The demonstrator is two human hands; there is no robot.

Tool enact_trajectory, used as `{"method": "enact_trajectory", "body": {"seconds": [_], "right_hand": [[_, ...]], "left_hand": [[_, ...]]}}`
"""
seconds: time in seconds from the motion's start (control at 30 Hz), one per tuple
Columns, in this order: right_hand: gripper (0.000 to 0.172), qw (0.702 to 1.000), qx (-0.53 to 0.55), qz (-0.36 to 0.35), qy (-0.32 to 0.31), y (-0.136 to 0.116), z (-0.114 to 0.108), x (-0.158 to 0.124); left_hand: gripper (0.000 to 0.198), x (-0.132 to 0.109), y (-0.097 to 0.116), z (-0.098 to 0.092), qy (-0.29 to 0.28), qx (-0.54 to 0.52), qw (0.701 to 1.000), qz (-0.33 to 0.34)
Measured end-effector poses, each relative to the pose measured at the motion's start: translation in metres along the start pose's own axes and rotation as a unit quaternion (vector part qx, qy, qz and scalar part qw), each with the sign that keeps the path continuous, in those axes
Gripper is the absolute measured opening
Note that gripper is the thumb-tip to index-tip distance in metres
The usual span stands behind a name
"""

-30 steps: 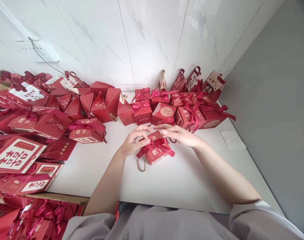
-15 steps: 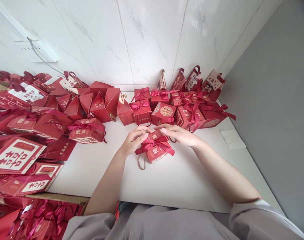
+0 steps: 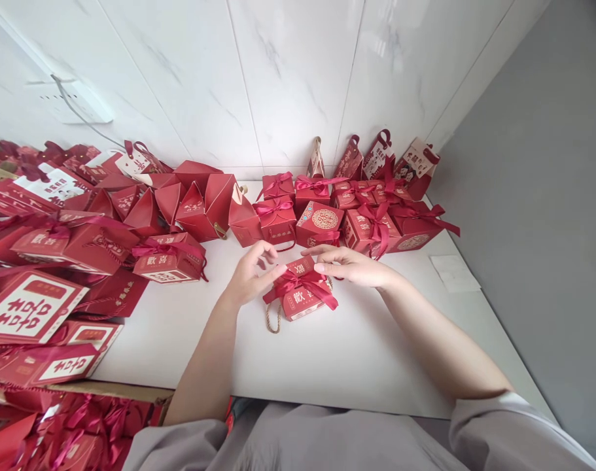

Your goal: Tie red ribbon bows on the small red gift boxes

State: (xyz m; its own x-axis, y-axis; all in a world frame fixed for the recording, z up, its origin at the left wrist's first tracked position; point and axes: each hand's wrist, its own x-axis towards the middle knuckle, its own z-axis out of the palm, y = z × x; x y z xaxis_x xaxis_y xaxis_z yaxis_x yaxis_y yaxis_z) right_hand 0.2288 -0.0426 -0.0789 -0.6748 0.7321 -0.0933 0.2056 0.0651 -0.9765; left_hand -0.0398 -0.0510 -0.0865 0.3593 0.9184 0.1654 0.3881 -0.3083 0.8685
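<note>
A small red gift box (image 3: 301,302) with a pink-red ribbon bow and a tan rope handle lies on the white table (image 3: 327,353) in front of me. My left hand (image 3: 251,273) sits at the box's left end, fingers spread and lifted, thumb tip near the ribbon. My right hand (image 3: 349,265) rests against the box's far right corner with fingers stretched out flat toward the left.
Finished ribboned boxes (image 3: 371,226) stand in rows at the back by the tiled wall, with tall red bags (image 3: 379,154) behind. Unribboned red boxes (image 3: 199,203) and flat packs (image 3: 27,307) pile at the left. A white paper slip (image 3: 455,273) lies at right.
My left hand's fingers have opened and lifted off the ribbon. The box has shifted slightly left and toward me. My right hand has stayed nearly still.
</note>
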Motion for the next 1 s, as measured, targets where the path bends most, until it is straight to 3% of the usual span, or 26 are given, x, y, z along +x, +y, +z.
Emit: {"method": "enact_trajectory", "body": {"seconds": [0.07, 0.2, 0.3, 0.4, 0.63, 1.0], "right_hand": [[0.043, 1.0, -0.004, -0.009, -0.007, -0.002, -0.001, -0.002], [0.037, 1.0, -0.003, -0.007, -0.023, -0.002, -0.002, -0.002], [0.035, 1.0, -0.007, -0.005, -0.029, 0.001, -0.002, -0.002], [0.037, 0.999, -0.009, -0.005, -0.037, 0.002, -0.002, -0.001], [0.04, 0.999, -0.003, -0.003, -0.049, 0.0, -0.002, 0.0], [0.041, 0.995, 0.068, -0.019, -0.065, 0.011, -0.005, 0.005]], "left_hand": [[0.029, -0.002, 0.001, -0.014, 0.003, 0.057, 0.998, -0.013], [0.043, -0.006, -0.006, -0.036, -0.143, 0.093, 0.978, -0.119], [0.037, -0.006, -0.011, -0.038, -0.235, 0.062, 0.957, -0.159], [0.032, -0.005, -0.013, -0.032, -0.279, 0.005, 0.949, -0.145], [0.042, -0.005, -0.015, -0.029, -0.298, -0.036, 0.947, -0.114], [0.042, -0.006, -0.011, -0.035, -0.315, -0.071, 0.94, -0.11]]}}
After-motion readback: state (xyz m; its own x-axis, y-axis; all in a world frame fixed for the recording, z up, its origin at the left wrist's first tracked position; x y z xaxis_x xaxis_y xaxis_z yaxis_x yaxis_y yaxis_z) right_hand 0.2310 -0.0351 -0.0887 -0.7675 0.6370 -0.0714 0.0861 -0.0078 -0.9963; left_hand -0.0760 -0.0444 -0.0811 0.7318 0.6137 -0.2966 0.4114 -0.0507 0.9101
